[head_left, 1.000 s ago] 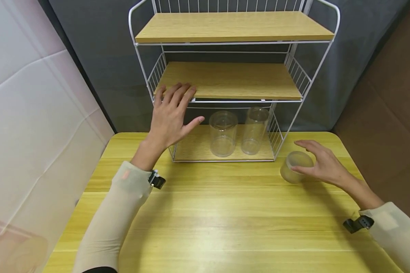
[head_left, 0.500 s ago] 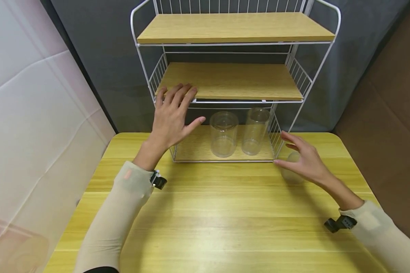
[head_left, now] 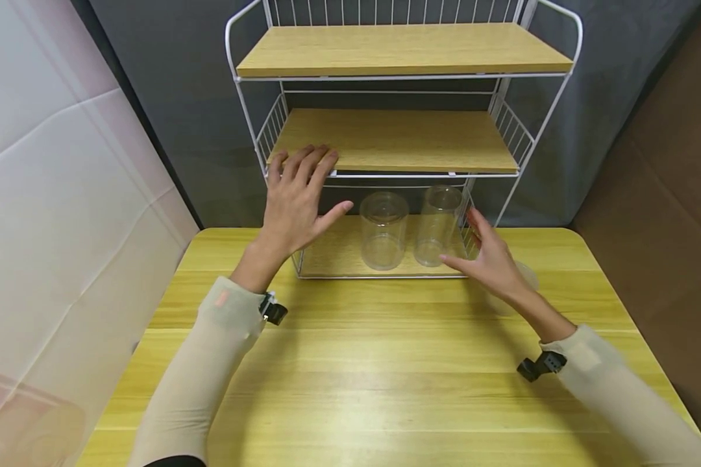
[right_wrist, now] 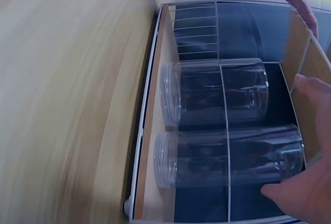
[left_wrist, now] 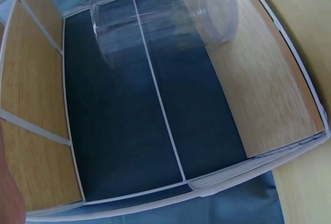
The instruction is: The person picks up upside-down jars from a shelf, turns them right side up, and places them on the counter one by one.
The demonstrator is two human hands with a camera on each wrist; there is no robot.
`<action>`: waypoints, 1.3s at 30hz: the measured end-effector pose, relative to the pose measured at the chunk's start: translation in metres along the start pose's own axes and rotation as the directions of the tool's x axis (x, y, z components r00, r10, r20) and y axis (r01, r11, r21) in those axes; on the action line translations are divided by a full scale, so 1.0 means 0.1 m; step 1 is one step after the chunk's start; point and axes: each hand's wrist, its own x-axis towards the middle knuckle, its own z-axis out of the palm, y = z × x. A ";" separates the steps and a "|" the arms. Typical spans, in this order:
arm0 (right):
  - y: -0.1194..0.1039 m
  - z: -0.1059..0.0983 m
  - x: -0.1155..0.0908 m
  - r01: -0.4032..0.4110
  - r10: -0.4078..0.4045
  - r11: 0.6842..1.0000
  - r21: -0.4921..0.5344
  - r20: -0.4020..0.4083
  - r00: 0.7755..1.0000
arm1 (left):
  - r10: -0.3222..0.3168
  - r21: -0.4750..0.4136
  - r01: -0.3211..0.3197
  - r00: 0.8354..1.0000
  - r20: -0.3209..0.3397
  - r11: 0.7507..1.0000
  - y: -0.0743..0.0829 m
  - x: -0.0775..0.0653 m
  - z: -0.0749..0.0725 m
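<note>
My left hand (head_left: 295, 201) rests with extended fingers on the left front edge of the middle shelf (head_left: 394, 139), thumb spread below it. A wide clear jar (head_left: 383, 233) and a taller, narrower clear jar (head_left: 436, 230) stand side by side on the bottom shelf (head_left: 333, 250). My right hand (head_left: 491, 259) reaches in at the narrow jar's right side, thumb and fingers spread apart, thumb tip at its lower front. In the right wrist view, the thumb of that hand (right_wrist: 310, 182) is close to the narrow jar (right_wrist: 232, 157). A smaller clear cup (head_left: 528, 275) on the table is mostly hidden behind my right hand.
The white wire rack (head_left: 537, 139) has three wooden shelves, the top shelf (head_left: 405, 48) overhanging the others. Wire side guards (head_left: 513, 126) flank the shelves. The wooden table (head_left: 350, 363) extends in front, with a white wall covering (head_left: 82, 259) left and a brown one (head_left: 666, 214) right.
My right hand has moved left from beside the small cup, across the rack's right front corner, to the narrow jar. My left hand has stayed on the middle shelf's edge.
</note>
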 end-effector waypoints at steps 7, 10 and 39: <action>0.00 0.11 0.21 -0.020 0.014 0.997 -0.071 -0.079 0.997 | -0.006 -0.003 0.006 1.000 0.001 1.000 0.00 0.00 0.01; 0.01 0.14 0.29 -0.035 0.025 0.995 -0.091 -0.112 0.993 | -0.009 -0.006 0.009 1.000 0.006 1.000 0.00 0.00 0.01; 0.12 0.37 0.60 -0.111 0.125 0.992 0.066 -0.299 0.946 | -0.021 0.002 0.021 0.999 -0.044 1.000 0.04 0.00 0.03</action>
